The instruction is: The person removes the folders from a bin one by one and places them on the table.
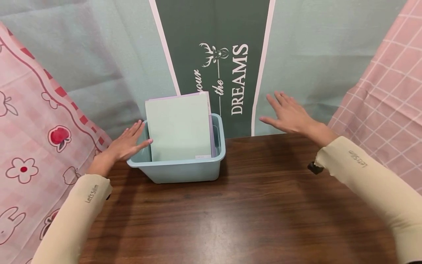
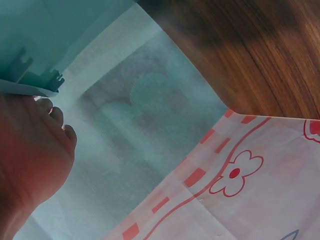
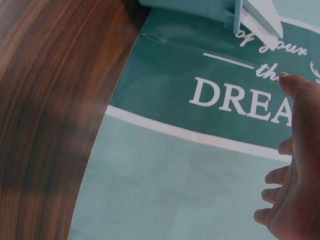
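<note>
A light blue plastic bin (image 1: 184, 171) stands on the table towards the back left. In it a flat, pale green rectangular sheet or folder (image 1: 179, 128) leans upright, with purple ones (image 1: 212, 135) showing behind its right edge. My left hand (image 1: 126, 144) is at the bin's left end, its fingers extended along the rim and the thumb reaching over towards the pale green piece. Whether it touches the rim is hard to tell, also in the left wrist view, where the palm (image 2: 35, 150) hides the thumb. Off to the right, my right hand (image 1: 290, 114) is raised with fingers spread, holding nothing.
The dark wooden table (image 1: 211, 216) extends in front of the bin. A green cloth with "DREAMS" lettering (image 1: 239, 79) hangs behind. Pink patterned cloth (image 1: 33, 128) borders the left side, and pink checked cloth (image 1: 379, 99) the right.
</note>
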The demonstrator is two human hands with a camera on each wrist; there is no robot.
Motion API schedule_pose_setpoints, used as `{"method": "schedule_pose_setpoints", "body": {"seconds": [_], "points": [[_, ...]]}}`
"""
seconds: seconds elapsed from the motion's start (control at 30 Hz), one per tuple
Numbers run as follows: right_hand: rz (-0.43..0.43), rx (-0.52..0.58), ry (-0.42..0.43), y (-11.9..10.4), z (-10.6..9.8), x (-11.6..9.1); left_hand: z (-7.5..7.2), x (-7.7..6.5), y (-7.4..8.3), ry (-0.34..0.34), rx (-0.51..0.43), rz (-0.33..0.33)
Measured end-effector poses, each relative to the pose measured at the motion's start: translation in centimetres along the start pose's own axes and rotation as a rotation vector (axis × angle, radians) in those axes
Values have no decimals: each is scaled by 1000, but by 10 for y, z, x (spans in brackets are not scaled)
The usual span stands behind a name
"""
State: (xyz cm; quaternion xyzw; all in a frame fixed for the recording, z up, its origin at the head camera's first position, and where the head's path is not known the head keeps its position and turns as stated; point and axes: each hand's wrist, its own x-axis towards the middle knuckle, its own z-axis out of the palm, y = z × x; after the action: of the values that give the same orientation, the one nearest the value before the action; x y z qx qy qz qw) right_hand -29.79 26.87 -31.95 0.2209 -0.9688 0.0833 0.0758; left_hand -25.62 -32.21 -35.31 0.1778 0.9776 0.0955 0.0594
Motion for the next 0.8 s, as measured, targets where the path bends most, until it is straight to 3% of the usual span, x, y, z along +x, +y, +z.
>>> {"method": "schedule_pose_setpoints", "body": {"seconds": [0.8], "points": [[-45, 42, 15, -45, 15, 16, 8, 4, -8, 31, -10, -21]]}}
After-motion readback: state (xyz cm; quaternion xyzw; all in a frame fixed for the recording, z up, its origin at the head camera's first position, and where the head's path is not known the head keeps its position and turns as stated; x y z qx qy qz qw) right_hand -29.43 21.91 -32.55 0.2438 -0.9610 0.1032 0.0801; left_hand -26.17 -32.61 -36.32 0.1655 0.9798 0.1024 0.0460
